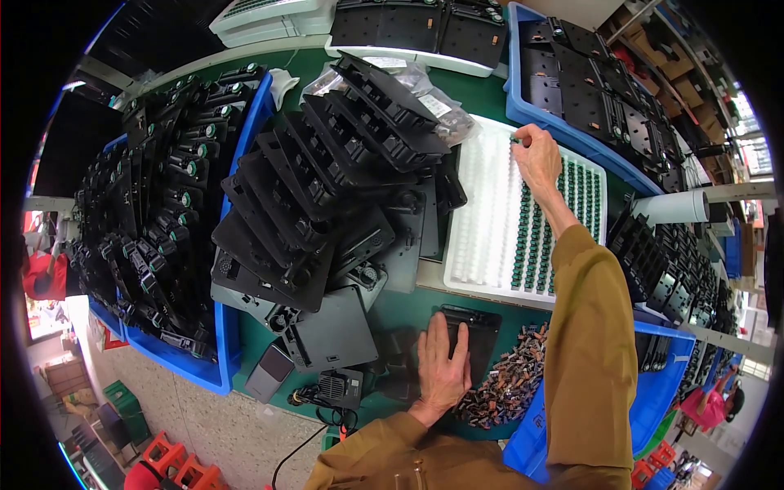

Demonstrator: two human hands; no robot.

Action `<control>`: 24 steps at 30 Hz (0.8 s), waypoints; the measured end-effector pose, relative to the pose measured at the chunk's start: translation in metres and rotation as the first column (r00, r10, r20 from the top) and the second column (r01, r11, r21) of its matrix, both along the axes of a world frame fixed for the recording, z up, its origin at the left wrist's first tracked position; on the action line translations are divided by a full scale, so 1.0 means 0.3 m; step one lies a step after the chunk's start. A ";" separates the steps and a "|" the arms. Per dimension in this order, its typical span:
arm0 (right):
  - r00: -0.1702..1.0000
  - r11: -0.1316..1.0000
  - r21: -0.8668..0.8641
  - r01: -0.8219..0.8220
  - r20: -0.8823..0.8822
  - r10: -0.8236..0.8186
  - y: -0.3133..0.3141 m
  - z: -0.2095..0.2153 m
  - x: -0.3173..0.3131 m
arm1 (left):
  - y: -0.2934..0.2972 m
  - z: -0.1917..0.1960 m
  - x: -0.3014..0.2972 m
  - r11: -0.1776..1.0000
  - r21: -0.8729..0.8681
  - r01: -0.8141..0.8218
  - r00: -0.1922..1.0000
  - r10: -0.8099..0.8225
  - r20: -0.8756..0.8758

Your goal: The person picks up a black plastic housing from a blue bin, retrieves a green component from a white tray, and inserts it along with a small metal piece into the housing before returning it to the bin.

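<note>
My right hand (539,163) reaches to the far part of a white foam tray (490,283). Thumb and forefinger pinch a small dark green part, mostly hidden by the fingers. Rows of small green cylindrical parts (523,245) fill the tray's right side; white slots show on its left. My left hand (443,367) lies with fingers stretched flat over a black plastic panel (482,333) on the green table. Beside that panel, to the right, is a heap of small copper-and-black parts (510,376).
A tall pile of black plastic housings (327,163) leans left of the tray. Blue bins (229,359) of black assemblies stand left and far right (523,102). A grey phone-like device (269,371) and a corded black box (339,386) lie near the front edge. Another blue bin (653,392) is at right.
</note>
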State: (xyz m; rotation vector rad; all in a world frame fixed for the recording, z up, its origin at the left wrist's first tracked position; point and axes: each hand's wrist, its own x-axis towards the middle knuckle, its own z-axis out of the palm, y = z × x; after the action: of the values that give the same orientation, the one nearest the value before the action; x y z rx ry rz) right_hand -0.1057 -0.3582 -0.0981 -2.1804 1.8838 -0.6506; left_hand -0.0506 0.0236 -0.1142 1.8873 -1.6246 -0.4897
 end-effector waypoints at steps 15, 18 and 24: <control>0.992 0.984 0.172 -0.036 0.123 0.015 -0.064 0.003 -0.018 | 0.001 0.010 0.010 1.000 0.002 -0.015 1.000 0.015 -0.003; 0.989 0.988 0.146 -0.049 0.143 0.028 -0.068 -0.017 -0.052 | -0.014 -0.001 -0.005 1.000 0.009 0.001 1.000 -0.001 -0.016; 0.971 0.977 0.173 -0.124 0.222 0.084 -0.075 -0.005 -0.057 | 0.002 0.005 0.003 1.000 0.000 -0.011 1.000 0.011 -0.005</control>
State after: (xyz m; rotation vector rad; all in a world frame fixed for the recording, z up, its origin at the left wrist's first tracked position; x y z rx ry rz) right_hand -0.1227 -0.3807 -0.0996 -1.9904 1.6391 -0.6333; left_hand -0.0496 0.0242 -0.1128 1.8926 -1.6106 -0.4900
